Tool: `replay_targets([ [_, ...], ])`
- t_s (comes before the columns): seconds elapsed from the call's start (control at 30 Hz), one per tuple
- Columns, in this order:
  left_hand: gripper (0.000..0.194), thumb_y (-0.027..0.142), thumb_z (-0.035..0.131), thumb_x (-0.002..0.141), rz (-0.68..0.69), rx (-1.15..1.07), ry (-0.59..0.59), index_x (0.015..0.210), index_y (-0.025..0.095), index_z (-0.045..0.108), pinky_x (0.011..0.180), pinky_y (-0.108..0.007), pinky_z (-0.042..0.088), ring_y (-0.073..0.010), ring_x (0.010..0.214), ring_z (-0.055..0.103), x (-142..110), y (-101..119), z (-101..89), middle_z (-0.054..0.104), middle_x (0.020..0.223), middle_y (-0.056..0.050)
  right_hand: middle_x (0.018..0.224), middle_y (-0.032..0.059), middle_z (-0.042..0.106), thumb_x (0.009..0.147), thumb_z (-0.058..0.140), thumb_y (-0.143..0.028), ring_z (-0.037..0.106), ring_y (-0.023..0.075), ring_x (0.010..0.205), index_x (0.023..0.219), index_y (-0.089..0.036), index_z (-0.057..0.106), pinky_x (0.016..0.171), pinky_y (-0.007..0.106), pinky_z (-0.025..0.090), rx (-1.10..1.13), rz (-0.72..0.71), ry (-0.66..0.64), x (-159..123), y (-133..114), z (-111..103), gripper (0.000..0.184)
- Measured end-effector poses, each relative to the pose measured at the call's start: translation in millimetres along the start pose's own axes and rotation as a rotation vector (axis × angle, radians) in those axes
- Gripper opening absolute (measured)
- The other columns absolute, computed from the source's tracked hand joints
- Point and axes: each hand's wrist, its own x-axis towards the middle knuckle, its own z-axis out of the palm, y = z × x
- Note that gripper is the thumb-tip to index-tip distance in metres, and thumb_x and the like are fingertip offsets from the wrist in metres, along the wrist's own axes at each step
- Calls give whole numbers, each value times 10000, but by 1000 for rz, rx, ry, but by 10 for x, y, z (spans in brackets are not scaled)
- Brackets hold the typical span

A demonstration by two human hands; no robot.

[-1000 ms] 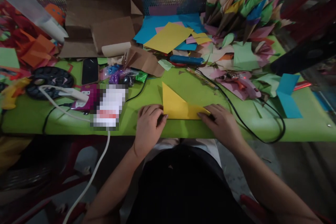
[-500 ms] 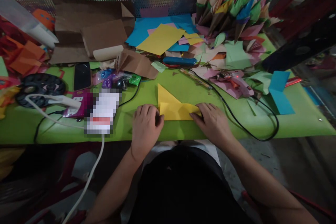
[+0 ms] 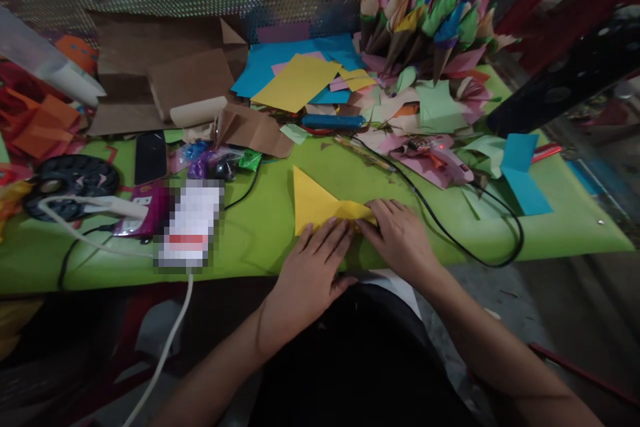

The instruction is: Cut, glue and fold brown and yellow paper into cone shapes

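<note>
A folded piece of yellow paper (image 3: 315, 199) lies near the front edge of the green table, its pointed corner up at the left. My left hand (image 3: 313, 270) rests on the paper's lower edge with fingers stretched out flat and the thumb apart. At the paper's right end, my right hand (image 3: 400, 233) pinches it between thumb and fingers. Part of the lower fold is hidden under my left fingers.
A phone with a blurred screen (image 3: 191, 223) and white cable lies left, beside a magenta box (image 3: 145, 210). To the right are a black cord (image 3: 425, 197), a pink glue gun (image 3: 440, 163) and folded blue paper (image 3: 525, 177). Paper-wrapped pencils (image 3: 435, 20) stand behind.
My left hand has moved right, from the paper's left edge onto its lower edge, and its fingers have straightened. My right hand still grips the right end. The view has shifted slightly.
</note>
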Motion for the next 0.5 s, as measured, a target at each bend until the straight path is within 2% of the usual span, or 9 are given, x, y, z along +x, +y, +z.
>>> replay_targets([
  [0.13,658,552,386,1018,-22,23,-45,1540,151,367,1229,-475,278,-261,1497,351,-13,-23,36,415,1604,-83,900,105,701,970,514,-296,646,265,810,1088,-185,626,736,385,479,203,59,67,-6,30,-43,196],
  [0.23,649,536,395,1020,-34,38,-43,1549,163,359,1224,-480,291,-261,1498,350,-10,-15,39,409,1606,-77,987,86,704,967,537,-267,659,218,806,1229,-209,592,755,363,525,377,127,227,-84,86,-145,275],
  [0.3,650,523,415,1015,-37,45,-35,1553,163,353,1218,-486,308,-262,1496,354,-6,-4,38,418,1602,-80,1043,85,722,969,530,-228,677,218,869,1233,-229,605,809,378,535,377,116,303,-180,117,-224,274],
  [0.37,653,507,446,1007,-36,52,-22,1552,159,355,1211,-490,324,-266,1491,364,-3,4,34,439,1589,-88,1074,81,750,968,525,-200,694,234,950,1219,-244,629,854,403,530,319,44,284,-293,122,-286,275],
  [0.5,636,476,480,1000,-28,63,-12,1537,151,381,1201,-488,344,-268,1481,381,0,9,28,465,1572,-98,1203,69,757,973,512,-169,698,233,1104,1286,-262,633,955,426,499,196,-148,110,-471,61,-304,348],
])
